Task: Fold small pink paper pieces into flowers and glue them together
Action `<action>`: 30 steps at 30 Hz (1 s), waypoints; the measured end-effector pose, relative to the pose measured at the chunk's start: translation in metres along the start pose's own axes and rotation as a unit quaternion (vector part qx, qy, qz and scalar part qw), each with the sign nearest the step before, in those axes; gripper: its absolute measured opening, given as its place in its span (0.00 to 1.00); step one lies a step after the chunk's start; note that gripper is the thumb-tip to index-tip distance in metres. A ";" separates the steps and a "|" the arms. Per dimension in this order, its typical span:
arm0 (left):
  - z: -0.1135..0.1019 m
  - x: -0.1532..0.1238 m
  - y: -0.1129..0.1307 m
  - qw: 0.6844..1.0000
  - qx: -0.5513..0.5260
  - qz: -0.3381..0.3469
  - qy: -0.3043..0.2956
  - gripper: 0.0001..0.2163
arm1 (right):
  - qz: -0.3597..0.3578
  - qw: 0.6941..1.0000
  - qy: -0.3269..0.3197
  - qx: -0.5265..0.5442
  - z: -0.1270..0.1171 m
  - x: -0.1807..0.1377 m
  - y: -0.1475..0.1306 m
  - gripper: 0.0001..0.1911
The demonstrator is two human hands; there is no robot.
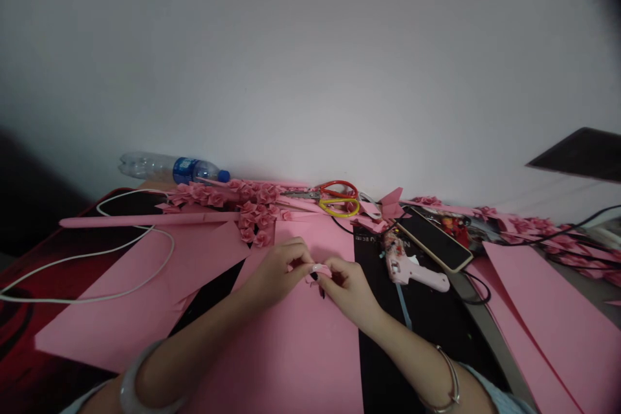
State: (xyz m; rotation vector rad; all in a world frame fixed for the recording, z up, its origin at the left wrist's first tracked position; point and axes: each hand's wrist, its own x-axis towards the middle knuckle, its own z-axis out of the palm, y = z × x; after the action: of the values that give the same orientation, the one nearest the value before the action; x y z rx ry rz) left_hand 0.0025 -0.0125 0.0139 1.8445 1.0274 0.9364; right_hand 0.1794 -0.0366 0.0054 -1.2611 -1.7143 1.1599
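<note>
Sitting pinched between the fingertips of both hands, a small pink paper piece is held just above a large pink sheet, near the middle of the view. The left hand grips its left side between thumb and fingers, while the right hand has a narrow pinch on its right side, thumb toward the viewer; the fingers hide much of the piece, so it seems curled or folded, though its exact shape is hard to tell. A white bangle circles the left forearm and a thin metal bracelet the right. Beneath the sheet lies a black mat, bare to the right, where a pink glue gun rests on its side near the right hand. Just beyond the gun, a phone lies at a slant, its screen dark. Beyond the hands, folded paper roses cluster near the wall, with scissors lying beside them, one loop red and one yellow. Toward the left, a pink tube lies across more sheets, a white cable loops over them, and a clear bottle lies on its side. More pink paper spreads at the far right.
</note>
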 end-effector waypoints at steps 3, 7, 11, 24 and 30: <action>0.001 0.000 0.000 1.000 0.014 0.015 -0.001 0.11 | -0.004 1.000 -0.006 0.003 0.000 -0.002 0.000 0.14; 0.000 0.000 0.001 1.000 0.025 0.018 -0.001 0.10 | -0.010 1.000 -0.001 0.008 0.001 -0.004 0.003 0.16; 0.000 0.000 0.002 0.999 0.043 -0.021 -0.016 0.11 | -0.020 1.000 0.014 0.012 0.001 -0.004 0.004 0.19; -0.001 -0.003 0.000 0.981 -0.004 -0.100 -0.167 0.10 | -0.035 0.999 -0.006 -0.002 0.000 -0.004 0.008 0.25; -0.002 -0.002 0.002 0.977 -0.021 -0.133 -0.166 0.10 | -0.041 0.999 -0.007 -0.008 0.000 -0.005 0.008 0.27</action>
State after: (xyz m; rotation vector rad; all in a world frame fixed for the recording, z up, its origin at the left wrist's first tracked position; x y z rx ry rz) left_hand 0.0007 -0.0149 0.0156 1.7041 1.0031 0.4672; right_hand 0.1837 -0.0401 -0.0023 -1.1846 -1.7719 1.1104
